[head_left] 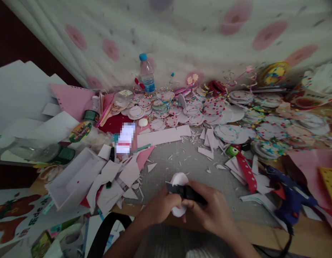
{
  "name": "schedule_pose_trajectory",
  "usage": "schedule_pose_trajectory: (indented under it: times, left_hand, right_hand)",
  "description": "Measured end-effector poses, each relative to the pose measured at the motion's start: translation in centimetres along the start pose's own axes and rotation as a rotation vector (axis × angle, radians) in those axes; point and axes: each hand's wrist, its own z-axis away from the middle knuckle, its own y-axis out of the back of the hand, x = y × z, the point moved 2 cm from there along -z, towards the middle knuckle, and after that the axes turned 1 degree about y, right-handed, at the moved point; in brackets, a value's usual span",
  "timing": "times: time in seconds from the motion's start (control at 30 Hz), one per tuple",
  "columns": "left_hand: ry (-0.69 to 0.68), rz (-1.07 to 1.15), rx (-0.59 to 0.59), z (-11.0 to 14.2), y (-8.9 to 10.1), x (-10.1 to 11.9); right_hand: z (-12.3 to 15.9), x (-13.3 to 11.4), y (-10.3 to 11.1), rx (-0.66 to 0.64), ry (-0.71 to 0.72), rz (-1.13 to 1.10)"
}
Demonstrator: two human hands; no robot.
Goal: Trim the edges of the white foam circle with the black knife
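My left hand (158, 209) is closed on a small white foam piece (179, 179) with a rounded edge, held low over the grey cutting mat (198, 168). My right hand (212, 208) grips black-handled scissors (186, 191) whose blades meet the white piece. Both hands are close together at the near edge of the mat. White offcuts lie scattered on the mat around them.
Several round dotted paper discs (192, 111) cover the back of the table. A water bottle (147, 73) stands by the curtain. A blue glue gun (289, 197) lies at the right, a white tray (74, 179) and paper scraps at the left.
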Motion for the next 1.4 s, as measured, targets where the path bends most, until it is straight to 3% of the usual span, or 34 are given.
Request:
schedule_pose_trajectory:
  times: [0.23,0.3,0.43,0.53,0.67,0.87,1.17,1.27,1.4]
  left_hand:
    - [-0.018,0.073,-0.016,-0.4,0.3,-0.3]
    - [-0.020,0.084,-0.012,-0.1,0.2,-0.4]
    - [-0.054,0.176,-0.147,0.5,-0.1,-0.6]
    - [-0.087,0.282,-0.208,0.1,0.2,-0.9]
    - [-0.233,0.473,-0.281,-1.0,1.1,-0.8]
    - [-0.298,0.631,-0.221,-1.4,1.2,0.0]
    - [-0.357,0.846,-0.122,-1.8,1.5,0.0]
    - [-0.368,0.768,-0.145,-1.5,1.7,0.1]
    - [-0.433,0.533,-0.205,-0.7,1.9,0.5]
  right_hand:
    - [-0.5,0.1,-0.9,-0.006,-0.075,0.003]
    - [-0.9,0.9,-0.9,0.041,-0.162,0.011]
    - [-1.5,3.1,0.5,0.200,-0.356,0.033]
    - [-1.6,3.4,1.7,0.243,-0.326,-0.067]
    - [-1.1,2.5,2.1,0.276,-0.323,-0.198]
    - [-0.4,2.3,1.4,0.296,-0.427,-0.308]
    - [-0.3,1.6,1.6,0.202,-0.301,-0.199]
    - [-0.2,1.3,1.8,0.201,-0.220,-0.163]
    - [0.0,0.1,2.0,0.137,-0.008,-0.071]
